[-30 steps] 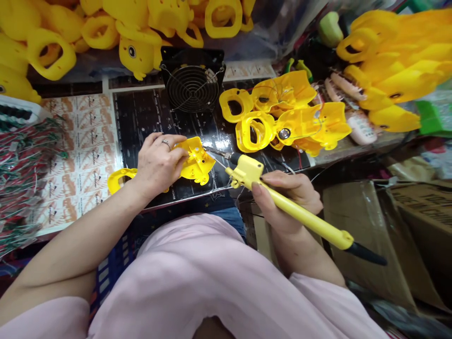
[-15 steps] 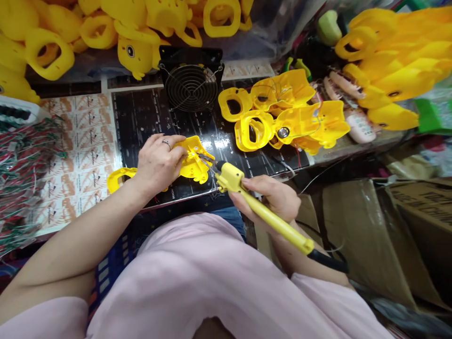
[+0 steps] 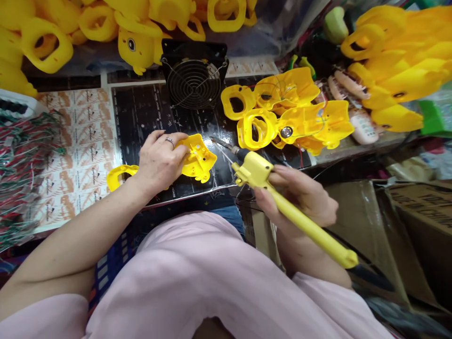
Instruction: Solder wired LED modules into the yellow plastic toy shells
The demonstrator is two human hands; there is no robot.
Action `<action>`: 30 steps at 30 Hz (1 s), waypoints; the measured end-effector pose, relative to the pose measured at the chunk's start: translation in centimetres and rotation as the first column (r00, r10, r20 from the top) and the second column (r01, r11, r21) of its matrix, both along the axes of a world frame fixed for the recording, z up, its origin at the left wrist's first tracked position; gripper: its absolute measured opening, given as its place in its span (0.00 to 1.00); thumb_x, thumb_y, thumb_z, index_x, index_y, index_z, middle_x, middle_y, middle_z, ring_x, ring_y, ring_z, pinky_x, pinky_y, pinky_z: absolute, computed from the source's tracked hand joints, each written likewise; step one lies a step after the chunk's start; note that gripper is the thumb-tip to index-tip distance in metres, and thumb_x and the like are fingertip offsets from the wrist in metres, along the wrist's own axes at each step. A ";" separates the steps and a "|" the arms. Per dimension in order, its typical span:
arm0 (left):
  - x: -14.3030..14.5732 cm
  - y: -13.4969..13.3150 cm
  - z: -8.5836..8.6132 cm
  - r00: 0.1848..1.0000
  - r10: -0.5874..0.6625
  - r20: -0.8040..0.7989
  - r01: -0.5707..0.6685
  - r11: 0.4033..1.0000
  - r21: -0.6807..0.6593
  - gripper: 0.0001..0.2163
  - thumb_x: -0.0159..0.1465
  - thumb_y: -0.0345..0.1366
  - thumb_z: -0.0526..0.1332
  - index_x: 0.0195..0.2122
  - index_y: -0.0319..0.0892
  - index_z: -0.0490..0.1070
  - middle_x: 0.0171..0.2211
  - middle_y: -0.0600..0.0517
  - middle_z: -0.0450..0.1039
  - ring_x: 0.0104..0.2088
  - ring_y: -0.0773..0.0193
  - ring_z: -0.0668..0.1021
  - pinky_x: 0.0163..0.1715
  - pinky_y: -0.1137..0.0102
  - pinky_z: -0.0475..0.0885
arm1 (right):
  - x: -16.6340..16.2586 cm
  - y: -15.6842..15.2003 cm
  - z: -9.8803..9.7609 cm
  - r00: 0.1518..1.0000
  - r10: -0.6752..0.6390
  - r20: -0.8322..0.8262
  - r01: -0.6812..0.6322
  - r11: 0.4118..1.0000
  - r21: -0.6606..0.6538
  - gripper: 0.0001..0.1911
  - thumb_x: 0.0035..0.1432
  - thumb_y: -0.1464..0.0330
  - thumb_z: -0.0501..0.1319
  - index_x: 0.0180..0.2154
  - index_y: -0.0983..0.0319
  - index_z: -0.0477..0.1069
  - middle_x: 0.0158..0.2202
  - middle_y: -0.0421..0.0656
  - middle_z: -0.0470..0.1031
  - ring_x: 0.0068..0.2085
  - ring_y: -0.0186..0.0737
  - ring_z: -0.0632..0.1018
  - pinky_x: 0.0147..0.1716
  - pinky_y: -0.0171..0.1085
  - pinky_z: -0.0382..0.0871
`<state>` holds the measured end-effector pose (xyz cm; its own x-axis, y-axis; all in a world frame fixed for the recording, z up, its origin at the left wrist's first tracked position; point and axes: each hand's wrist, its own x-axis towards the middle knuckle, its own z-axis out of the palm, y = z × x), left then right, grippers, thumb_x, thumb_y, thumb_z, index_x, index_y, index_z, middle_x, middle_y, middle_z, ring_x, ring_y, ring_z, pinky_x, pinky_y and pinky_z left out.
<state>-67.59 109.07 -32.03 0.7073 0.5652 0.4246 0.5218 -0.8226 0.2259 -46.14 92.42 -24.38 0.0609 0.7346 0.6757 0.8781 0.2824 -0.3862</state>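
Observation:
My left hand (image 3: 161, 157), with a ring on one finger, is closed on a yellow plastic shell (image 3: 200, 157) whose hollow inside faces up. The shell's ring-shaped end (image 3: 118, 177) shows past my wrist, on the left. In my right hand (image 3: 300, 197) is a yellow soldering iron (image 3: 259, 169) with a solder wire feed beside its dark tip. The tip points up and left over the black mat (image 3: 146, 110), to the right of the shell and apart from it. My left palm and the part of the shell beneath it are hidden.
Behind the shell stands a black fan (image 3: 194, 80). More open yellow shells (image 3: 300, 125) with wires lie to the right. Yellow duck-like bodies (image 3: 136, 47) are heaped at the back; red and green wires (image 3: 28, 169) bunch at left. Cardboard boxes (image 3: 363, 226) stand at lower right.
My right hand has drawn the soldering iron back to the right, so its tip is now away from the shell. My left hand has stayed on the shell.

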 end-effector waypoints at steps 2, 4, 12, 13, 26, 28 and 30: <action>-0.1 0.0 0.0 1.000 -0.004 0.001 0.004 1.000 0.001 0.11 0.70 0.32 0.59 0.35 0.42 0.81 0.50 0.43 0.83 0.45 0.53 0.84 0.56 0.51 0.75 | 0.2 -0.3 0.0 0.999 -0.022 -0.034 0.021 0.999 -0.028 0.31 0.58 0.69 0.74 0.62 0.52 0.71 0.42 0.41 0.85 0.32 0.42 0.85 0.33 0.40 0.86; -0.1 0.0 -0.1 1.000 0.002 0.004 -0.002 1.000 0.001 0.10 0.70 0.32 0.59 0.35 0.43 0.81 0.51 0.45 0.83 0.45 0.54 0.83 0.57 0.52 0.74 | 0.3 -0.3 -0.1 0.999 -0.008 -0.037 0.006 0.999 -0.044 0.33 0.59 0.69 0.73 0.64 0.51 0.69 0.45 0.42 0.85 0.32 0.41 0.86 0.34 0.40 0.87; -0.2 0.2 -0.2 0.999 0.000 0.042 0.003 0.997 -0.075 0.10 0.69 0.32 0.59 0.35 0.43 0.81 0.51 0.46 0.82 0.48 0.53 0.83 0.59 0.48 0.72 | 0.7 0.1 -0.2 0.998 0.008 -0.056 -0.012 0.998 -0.067 0.34 0.59 0.70 0.73 0.64 0.50 0.69 0.43 0.41 0.86 0.31 0.41 0.85 0.34 0.40 0.87; -0.3 0.2 -0.1 0.999 -0.008 0.051 0.011 0.997 -0.072 0.10 0.69 0.32 0.60 0.35 0.44 0.81 0.51 0.46 0.83 0.47 0.53 0.83 0.59 0.48 0.72 | 0.7 0.0 -0.3 0.998 0.009 -0.062 -0.013 0.997 -0.070 0.34 0.58 0.70 0.73 0.64 0.50 0.69 0.43 0.41 0.86 0.31 0.41 0.85 0.33 0.40 0.86; -1.5 0.2 0.3 0.999 0.003 0.045 0.005 0.983 -0.181 0.10 0.67 0.31 0.59 0.37 0.43 0.81 0.53 0.46 0.81 0.52 0.53 0.81 0.53 0.58 0.79 | -0.3 1.0 -0.3 0.976 0.214 -0.044 -0.214 0.977 0.004 0.10 0.61 0.68 0.72 0.39 0.55 0.73 0.28 0.36 0.81 0.24 0.38 0.81 0.20 0.35 0.79; -1.4 0.1 0.3 1.000 0.031 -0.001 -0.031 0.980 -0.196 0.10 0.67 0.33 0.59 0.38 0.44 0.82 0.53 0.46 0.81 0.49 0.55 0.82 0.48 0.61 0.80 | -0.7 1.6 -0.5 0.961 0.275 0.023 -0.276 0.961 0.010 0.10 0.61 0.70 0.72 0.37 0.55 0.71 0.26 0.35 0.80 0.23 0.37 0.81 0.19 0.34 0.78; -1.2 0.0 0.5 0.998 0.044 -0.034 -0.050 0.979 -0.195 0.10 0.66 0.33 0.59 0.38 0.44 0.82 0.53 0.47 0.81 0.46 0.56 0.83 0.43 0.64 0.80 | -0.9 2.1 -0.7 0.953 0.296 0.064 -0.298 0.954 0.022 0.10 0.61 0.70 0.71 0.37 0.55 0.70 0.26 0.36 0.80 0.24 0.36 0.81 0.20 0.33 0.78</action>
<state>-68.83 109.02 -31.56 0.6882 0.6685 0.2820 0.5677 -0.7381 0.3645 -47.04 94.53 -25.09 -0.1977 0.6918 0.6945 0.7738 0.5451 -0.3226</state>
